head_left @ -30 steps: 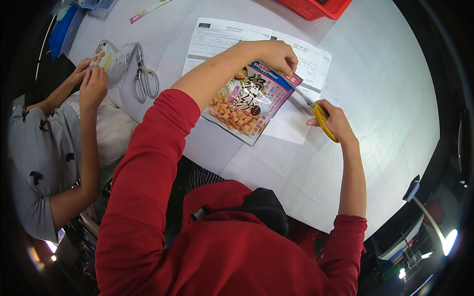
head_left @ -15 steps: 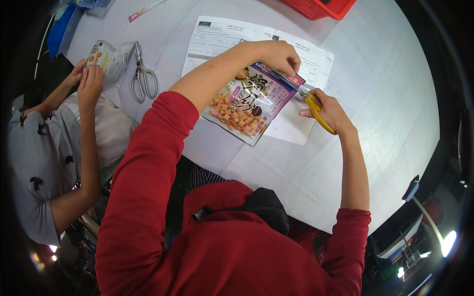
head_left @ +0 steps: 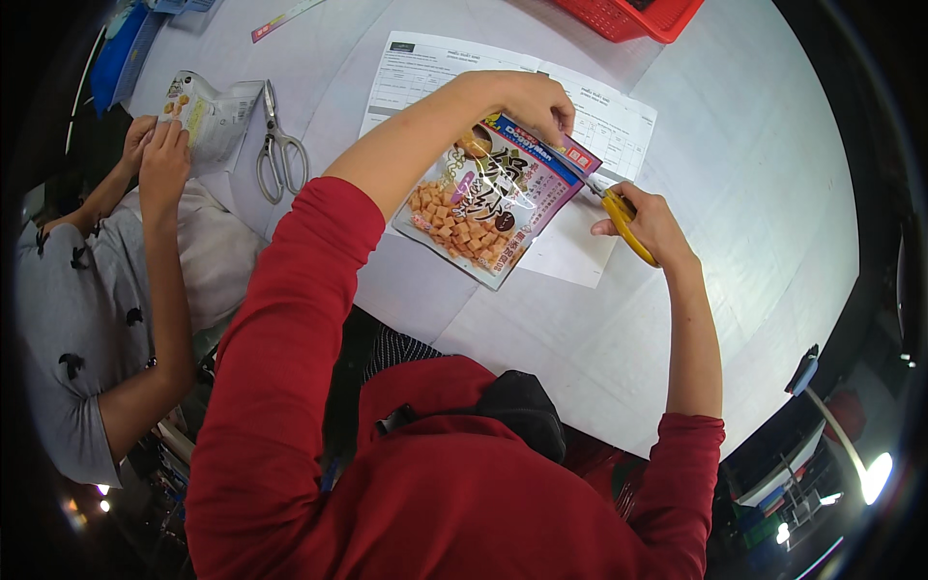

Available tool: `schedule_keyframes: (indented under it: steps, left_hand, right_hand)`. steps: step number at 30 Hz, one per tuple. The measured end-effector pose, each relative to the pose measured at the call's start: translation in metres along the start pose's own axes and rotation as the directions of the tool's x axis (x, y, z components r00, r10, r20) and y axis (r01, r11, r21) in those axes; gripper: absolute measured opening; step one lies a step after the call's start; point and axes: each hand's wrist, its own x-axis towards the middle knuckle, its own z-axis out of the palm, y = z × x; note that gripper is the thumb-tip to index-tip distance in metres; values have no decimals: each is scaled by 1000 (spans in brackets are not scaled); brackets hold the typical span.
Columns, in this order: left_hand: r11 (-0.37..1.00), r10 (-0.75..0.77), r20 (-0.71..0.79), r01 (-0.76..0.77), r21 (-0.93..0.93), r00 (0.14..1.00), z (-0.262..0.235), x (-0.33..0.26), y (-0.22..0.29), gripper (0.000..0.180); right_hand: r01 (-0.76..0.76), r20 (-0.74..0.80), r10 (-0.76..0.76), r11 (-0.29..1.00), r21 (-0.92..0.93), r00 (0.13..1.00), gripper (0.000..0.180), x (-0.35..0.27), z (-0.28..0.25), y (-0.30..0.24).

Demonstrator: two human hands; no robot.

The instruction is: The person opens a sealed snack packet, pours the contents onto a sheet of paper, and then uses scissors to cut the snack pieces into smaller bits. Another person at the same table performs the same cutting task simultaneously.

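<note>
A snack pouch (head_left: 483, 203) printed with small orange-pink cubes lies tilted on the table in front of me. My left hand (head_left: 539, 101) is closed on its top edge, fingertips pinching the blue and pink strip. In my right hand (head_left: 650, 230) is a pair of scissors with yellow handles (head_left: 626, 224). Their blades reach to the right end of the pouch's top strip, close to my left fingertips. How far the blades are apart cannot be made out. Printed paper sheets (head_left: 619, 126) lie partly under the pouch.
To my left a co-worker's hands (head_left: 159, 150) hold a pale pouch (head_left: 215, 121). Silver scissors (head_left: 280, 159) lie between us on the white table (head_left: 735, 251). A red basket (head_left: 619, 21) stands at the far edge, and a blue bin (head_left: 124, 58) at far left.
My left hand has slid slightly left along the pouch's top edge, baring more of the strip. The scissors have shifted only a little. The co-worker's hands and pouch have moved slightly.
</note>
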Motion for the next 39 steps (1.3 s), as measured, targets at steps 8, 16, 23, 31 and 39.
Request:
schedule_keyframes:
  steps: [8,16,23,31,39]
  left_hand:
    - [998,-7,33,8,-56,999,-6,-8,-6,19]
    - [1000,2,8,-1,-7,1000,-4,-6,0,19]
    - [999,-32,34,33,-39,999,-4,-4,-2,19]
    - [984,-171,17,172,-37,985,-17,-16,-15,22]
    - [994,-100,1,100,-53,995,-20,-23,-20,21]
  right_hand:
    - [57,-23,-57,998,-20,998,78,7,3,-11]
    - [39,-14,-39,999,-13,999,75,15,4,-18]
    - [39,-46,-39,999,6,998,67,13,4,-20]
    - [40,-55,-40,999,3,998,68,14,9,-14]
    - [47,-17,-48,999,-13,999,75,18,7,-31]
